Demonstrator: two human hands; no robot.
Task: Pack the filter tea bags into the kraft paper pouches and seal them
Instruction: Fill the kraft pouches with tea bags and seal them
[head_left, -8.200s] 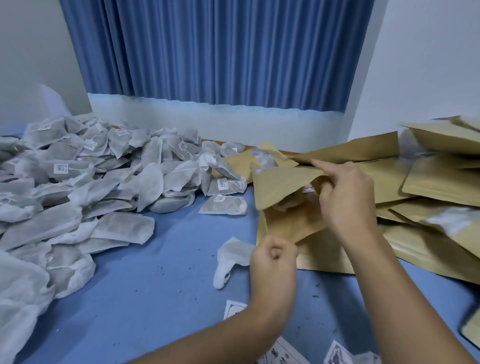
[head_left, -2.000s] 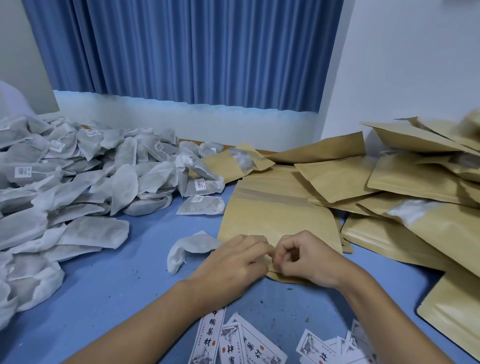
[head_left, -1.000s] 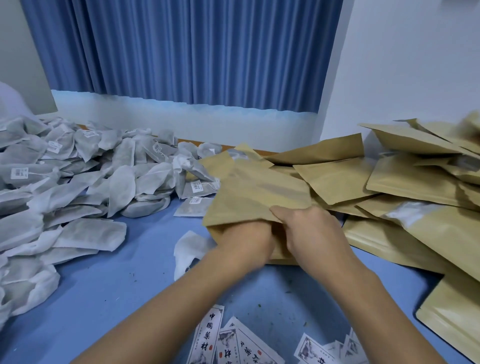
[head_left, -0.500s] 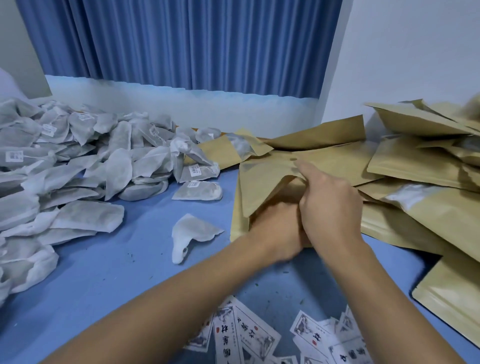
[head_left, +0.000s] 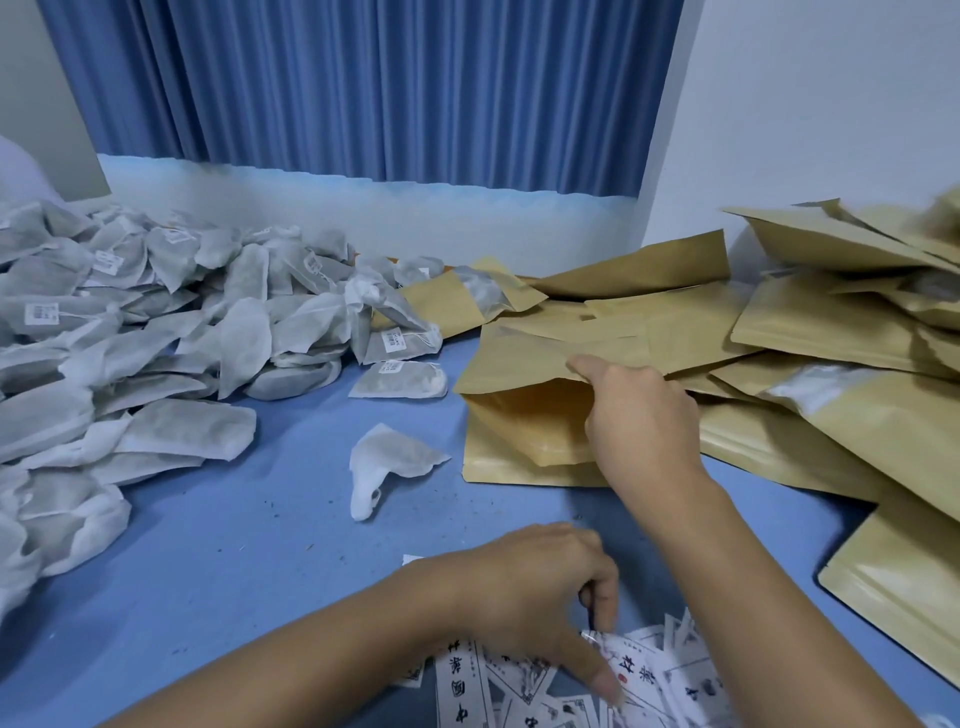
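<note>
Fingers (head_left: 586, 368) of the right hand (head_left: 641, 423) pinch the upper lip of a kraft paper pouch (head_left: 519, 415), lifting it so its mouth gapes, probably ready for filling. The left hand (head_left: 524, 587) curls its fingers (head_left: 605, 592) onto printed cards (head_left: 649, 675) at the bench (head_left: 234, 545) near edge, seemingly pinching one. Filter tea bags (head_left: 156, 338) are heaped along the left edge.

Printed cards (head_left: 460, 691) w/ Chinese chars, "中國" legible; tea-bag labels (head_left: 392, 340) too small to read.
</note>
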